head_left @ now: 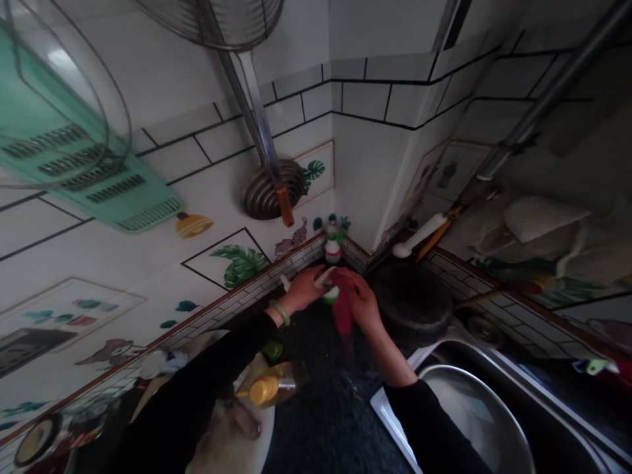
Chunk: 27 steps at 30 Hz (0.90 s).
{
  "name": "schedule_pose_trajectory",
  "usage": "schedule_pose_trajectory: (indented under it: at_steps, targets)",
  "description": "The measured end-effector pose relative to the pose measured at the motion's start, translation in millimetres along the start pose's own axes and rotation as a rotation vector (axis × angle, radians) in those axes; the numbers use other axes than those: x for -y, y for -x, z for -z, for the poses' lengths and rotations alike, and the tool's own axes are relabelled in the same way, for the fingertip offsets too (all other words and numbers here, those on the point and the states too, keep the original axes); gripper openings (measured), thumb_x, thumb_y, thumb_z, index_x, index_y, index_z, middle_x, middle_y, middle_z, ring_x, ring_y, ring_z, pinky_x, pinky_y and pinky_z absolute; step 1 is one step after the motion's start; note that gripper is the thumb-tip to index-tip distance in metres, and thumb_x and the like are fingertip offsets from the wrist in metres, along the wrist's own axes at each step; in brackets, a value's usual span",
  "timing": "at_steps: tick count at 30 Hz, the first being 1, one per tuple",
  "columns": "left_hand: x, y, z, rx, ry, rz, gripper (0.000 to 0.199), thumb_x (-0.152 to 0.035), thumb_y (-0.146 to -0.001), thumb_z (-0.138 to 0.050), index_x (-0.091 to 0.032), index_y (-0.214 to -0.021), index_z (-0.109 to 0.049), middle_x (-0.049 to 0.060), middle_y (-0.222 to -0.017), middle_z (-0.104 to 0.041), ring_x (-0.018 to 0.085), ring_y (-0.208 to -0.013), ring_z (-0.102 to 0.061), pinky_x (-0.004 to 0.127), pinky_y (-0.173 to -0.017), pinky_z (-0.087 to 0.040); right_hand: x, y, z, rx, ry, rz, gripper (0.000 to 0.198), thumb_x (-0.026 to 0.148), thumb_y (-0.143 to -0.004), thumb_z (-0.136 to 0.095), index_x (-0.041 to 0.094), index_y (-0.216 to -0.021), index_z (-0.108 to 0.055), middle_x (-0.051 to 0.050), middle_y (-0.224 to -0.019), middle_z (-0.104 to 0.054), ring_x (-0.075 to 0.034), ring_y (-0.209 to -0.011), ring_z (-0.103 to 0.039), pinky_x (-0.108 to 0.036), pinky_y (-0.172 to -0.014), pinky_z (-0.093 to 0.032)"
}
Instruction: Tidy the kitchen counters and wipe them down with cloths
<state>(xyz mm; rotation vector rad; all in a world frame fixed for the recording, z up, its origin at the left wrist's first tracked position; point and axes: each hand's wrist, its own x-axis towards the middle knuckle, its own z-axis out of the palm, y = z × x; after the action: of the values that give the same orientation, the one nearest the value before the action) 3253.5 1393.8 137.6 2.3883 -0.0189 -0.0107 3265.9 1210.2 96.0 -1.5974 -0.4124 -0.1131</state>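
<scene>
Near the counter's (326,421) far corner, the right hand (364,303) pinches a hanging red cloth (342,315); the left hand's (303,289) grip I cannot tell; this seems mid-handling, calling for steady fingers.

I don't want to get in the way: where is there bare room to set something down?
Dark counter, bare but for specks, lies between the yellow-capped bottle and pale board on the left and the pale rim by the sink on the right. The far corner is crowded: red cloth, dark round pan.
</scene>
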Motion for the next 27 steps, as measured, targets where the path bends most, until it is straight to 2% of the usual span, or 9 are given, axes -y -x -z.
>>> schedule_pose_trajectory:
  at_steps: [2, 3, 8, 12, 16, 19, 21, 24, 27]
  targets:
    - [-2, -3, 5, 0.073, 0.119, -0.024, 0.076, -0.024, -0.074, -0.078, -0.02, -0.146, -0.056, 0.012, -0.142, -0.065, 0.029, -0.125, -0.063, 0.041, -0.108, -0.047, -4, -1, 7, -0.059, 0.046, -0.016, 0.038, 0.021, -0.089, -0.049, 0.023, -0.118, -0.075, -0.008, -0.132, -0.069, -0.024, -0.128, -0.06, -0.047, -0.116, -0.042]
    - [-3, -5, 7, 0.106, 0.198, -0.016, 0.076, -0.024, -0.075, -0.076, -0.021, -0.148, -0.055, 0.011, -0.143, -0.064, 0.028, -0.124, -0.063, 0.039, -0.108, -0.048, -4, -2, 9, -0.06, 0.076, -0.005, 0.039, 0.02, -0.089, -0.049, 0.023, -0.118, -0.075, -0.008, -0.133, -0.068, -0.024, -0.128, -0.059, -0.047, -0.116, -0.042]
    - [-6, -13, 10, 0.202, 0.607, 0.218, 0.052, -0.036, -0.095, -0.052, -0.025, -0.145, -0.058, 0.008, -0.126, -0.073, 0.022, -0.103, -0.071, 0.035, -0.09, -0.054, 5, -10, -4, 0.031, 0.314, 0.135, 0.047, 0.016, -0.091, -0.049, 0.024, -0.133, -0.068, -0.009, -0.141, -0.062, -0.027, -0.129, -0.056, -0.048, -0.112, -0.045]
    - [-6, -14, 4, 0.196, 0.809, 0.37, 0.047, -0.045, -0.095, -0.052, -0.023, -0.135, -0.064, 0.006, -0.104, -0.075, 0.018, -0.079, -0.071, 0.031, -0.075, -0.056, 16, 0, -20, 0.073, 0.494, 0.169, 0.051, 0.014, -0.091, -0.051, 0.022, -0.14, -0.064, -0.013, -0.145, -0.059, -0.032, -0.125, -0.055, -0.053, -0.106, -0.048]
    - [-6, -12, 2, 0.19, 0.901, 0.417, 0.04, -0.041, -0.09, -0.059, -0.02, -0.123, -0.07, 0.003, -0.09, -0.072, 0.015, -0.071, -0.067, 0.025, -0.065, -0.054, 33, 34, -17, 0.194, 0.484, 0.224, 0.056, 0.005, -0.088, -0.05, 0.03, -0.133, -0.069, -0.007, -0.142, -0.063, -0.031, -0.12, -0.056, -0.052, -0.101, -0.052]
    - [-6, -12, 2, 0.189, 0.882, 0.432, 0.045, -0.035, -0.086, -0.065, -0.022, -0.129, -0.067, 0.003, -0.094, -0.072, 0.014, -0.07, -0.068, 0.026, -0.066, -0.054, 48, 52, -4, 0.38, 0.372, 0.218, 0.055, 0.002, -0.086, -0.049, 0.034, -0.122, -0.075, -0.002, -0.132, -0.07, -0.026, -0.114, -0.061, -0.046, -0.097, -0.055]
    - [-5, -14, 1, 0.198, 0.869, 0.432, 0.052, -0.033, -0.084, -0.067, -0.021, -0.135, -0.063, 0.004, -0.094, -0.072, 0.015, -0.071, -0.07, 0.027, -0.068, -0.055, 52, 52, 3, 0.406, 0.281, 0.19, 0.052, 0.005, -0.087, -0.047, 0.033, -0.12, -0.075, -0.002, -0.13, -0.071, -0.024, -0.118, -0.063, -0.044, -0.1, -0.054]
    - [-3, -16, -1, 0.172, 0.868, 0.423, 0.051, -0.03, -0.086, -0.067, -0.02, -0.136, -0.061, 0.004, -0.091, -0.072, 0.015, -0.07, -0.069, 0.026, -0.068, -0.055, 39, 32, 3, 0.186, 0.237, 0.131, 0.046, 0.014, -0.092, -0.047, 0.03, -0.126, -0.072, -0.005, -0.136, -0.067, -0.024, -0.127, -0.06, -0.047, -0.11, -0.048]
    - [-2, -17, -2, 0.17, 0.847, 0.426, 0.05, -0.033, -0.087, -0.068, -0.021, -0.134, -0.061, 0.004, -0.091, -0.071, 0.015, -0.071, -0.07, 0.026, -0.067, -0.055, 9, 9, -9, -0.071, 0.221, 0.059, 0.045, 0.02, -0.095, -0.045, 0.024, -0.133, -0.068, -0.011, -0.14, -0.063, -0.025, -0.13, -0.057, -0.049, -0.114, -0.045]
